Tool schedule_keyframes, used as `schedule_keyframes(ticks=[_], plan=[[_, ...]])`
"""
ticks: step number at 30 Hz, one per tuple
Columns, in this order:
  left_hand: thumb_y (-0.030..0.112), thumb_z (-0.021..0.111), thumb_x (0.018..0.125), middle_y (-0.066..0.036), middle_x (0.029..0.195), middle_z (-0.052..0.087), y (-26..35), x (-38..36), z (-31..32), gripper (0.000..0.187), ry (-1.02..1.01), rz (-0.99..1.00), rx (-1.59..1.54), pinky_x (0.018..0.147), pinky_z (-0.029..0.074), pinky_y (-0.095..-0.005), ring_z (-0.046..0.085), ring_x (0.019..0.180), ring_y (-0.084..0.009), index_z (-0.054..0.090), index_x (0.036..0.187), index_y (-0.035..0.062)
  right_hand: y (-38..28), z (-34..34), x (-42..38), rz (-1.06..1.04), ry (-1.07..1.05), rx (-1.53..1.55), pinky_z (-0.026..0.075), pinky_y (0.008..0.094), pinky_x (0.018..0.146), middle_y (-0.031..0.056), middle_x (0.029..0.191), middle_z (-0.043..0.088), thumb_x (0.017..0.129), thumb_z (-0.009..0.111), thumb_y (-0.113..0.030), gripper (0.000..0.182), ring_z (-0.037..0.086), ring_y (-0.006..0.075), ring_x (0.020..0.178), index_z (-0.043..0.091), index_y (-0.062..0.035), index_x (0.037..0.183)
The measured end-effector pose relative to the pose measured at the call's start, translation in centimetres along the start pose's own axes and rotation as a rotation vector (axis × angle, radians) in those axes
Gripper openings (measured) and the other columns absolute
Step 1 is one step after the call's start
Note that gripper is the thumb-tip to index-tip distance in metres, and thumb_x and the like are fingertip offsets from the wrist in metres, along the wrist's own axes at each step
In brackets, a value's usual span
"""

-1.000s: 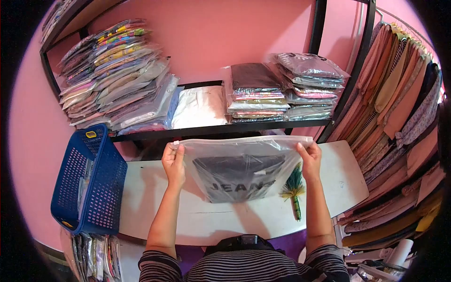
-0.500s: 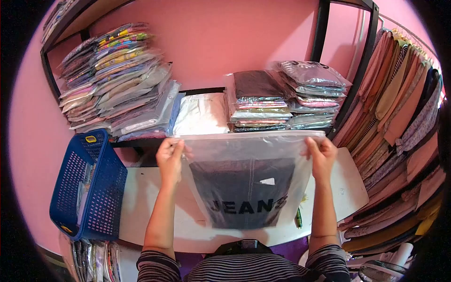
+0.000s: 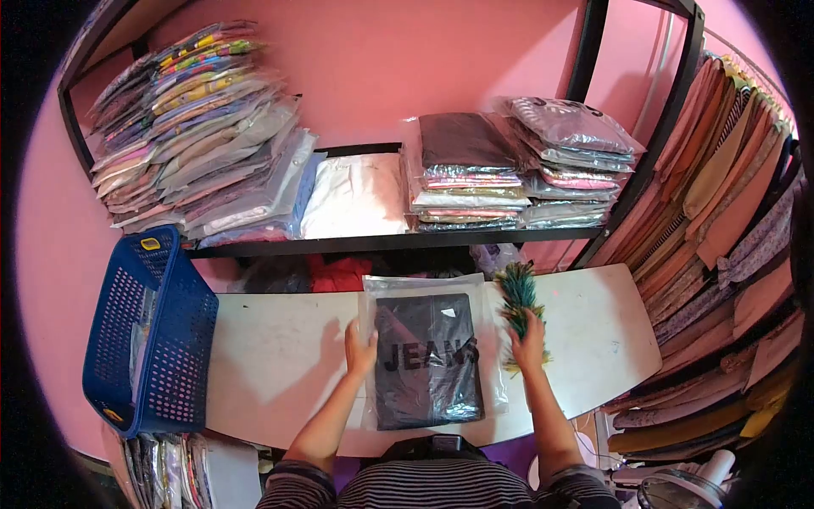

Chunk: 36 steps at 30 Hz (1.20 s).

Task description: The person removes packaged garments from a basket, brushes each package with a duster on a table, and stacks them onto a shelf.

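Your left hand (image 3: 360, 349), fingers open, likely steadies the bag (image 3: 428, 360); your right hand (image 3: 529, 341) touches the feather duster (image 3: 517, 293), grip unclear.

One word can be read: "JEANS", in large black capitals across the middle of the clear bag (image 3: 369, 399) that lies on the counter (image 3: 271, 356) with a dark garment (image 3: 424, 321) inside. Whether the letters are on the plastic or the cloth is hard to tell. Above them is a small white label (image 3: 448, 312), too small to read. Pale marks on the top packet (image 3: 564, 123) of the right-hand stack on the shelf (image 3: 398, 241) are not legible.
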<state>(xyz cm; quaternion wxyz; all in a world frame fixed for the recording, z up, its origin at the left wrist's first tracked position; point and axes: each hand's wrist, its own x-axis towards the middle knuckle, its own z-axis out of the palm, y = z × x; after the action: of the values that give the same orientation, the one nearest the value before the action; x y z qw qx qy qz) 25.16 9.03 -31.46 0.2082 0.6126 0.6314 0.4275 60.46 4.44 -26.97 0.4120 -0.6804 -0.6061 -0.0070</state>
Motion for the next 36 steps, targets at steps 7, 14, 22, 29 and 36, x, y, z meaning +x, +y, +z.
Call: schedule_keyframes(ticks=[7,14,22,29,36], plan=[[0.035,0.045,0.082,-0.024,0.136,0.014,0.9,-14.2,-2.3,0.065,-0.555,0.162,0.328,0.1,0.012,-0.0506,0.015,0.125,-0.04,0.019,0.132,0.0015,5.8,-3.4,-15.1,0.393,-0.231,-0.465,0.039,0.0442,0.074,0.0232,0.098,0.045,0.07,0.062,-0.024,0.055,0.045,0.0383,0.09,0.038,0.0026,0.111],[0.035,0.042,0.083,-0.021,0.138,0.011,0.7,-15.4,-2.8,0.065,-0.524,0.138,0.398,0.099,0.004,-0.0556,0.012,0.128,-0.0351,0.017,0.133,0.001,1.7,-4.6,-10.1,0.469,-0.276,-0.248,0.042,0.0465,0.056,0.0188,0.068,0.056,0.078,0.053,-0.028,0.026,0.055,0.0381,0.064,0.045,-0.0049,0.086],[0.034,0.039,0.083,-0.023,0.137,0.015,-1.7,-17.8,-2.7,0.067,-0.422,0.076,0.492,0.099,-0.001,-0.0558,0.012,0.129,-0.0315,0.015,0.13,-0.0065,0.2,-3.4,-10.7,-0.078,-0.713,-0.367,0.045,0.0445,0.046,0.0167,0.06,0.058,0.081,0.042,-0.051,0.044,0.058,0.0344,0.055,0.054,-0.0086,0.084],[0.036,0.036,0.084,-0.023,0.137,0.014,-1.5,-17.6,-2.9,0.066,-0.41,0.064,0.455,0.099,-0.002,-0.0556,0.011,0.129,-0.031,0.015,0.131,-0.0061,1.4,-2.0,-9.1,0.108,-0.597,-0.358,0.045,0.0447,0.049,0.0163,0.061,0.058,0.082,0.041,-0.05,0.043,0.057,0.0342,0.056,0.051,-0.0082,0.083],[0.038,0.036,0.084,-0.022,0.137,0.014,-1.5,-17.4,-2.7,0.069,-0.442,0.045,0.465,0.099,-0.001,-0.0563,0.01,0.129,-0.031,0.012,0.131,-0.0061,2.6,-4.4,-11.2,0.266,-0.627,-0.527,0.046,0.0435,0.054,0.0158,0.066,0.059,0.08,0.041,-0.053,0.047,0.059,0.0344,0.063,0.054,-0.0085,0.088]])
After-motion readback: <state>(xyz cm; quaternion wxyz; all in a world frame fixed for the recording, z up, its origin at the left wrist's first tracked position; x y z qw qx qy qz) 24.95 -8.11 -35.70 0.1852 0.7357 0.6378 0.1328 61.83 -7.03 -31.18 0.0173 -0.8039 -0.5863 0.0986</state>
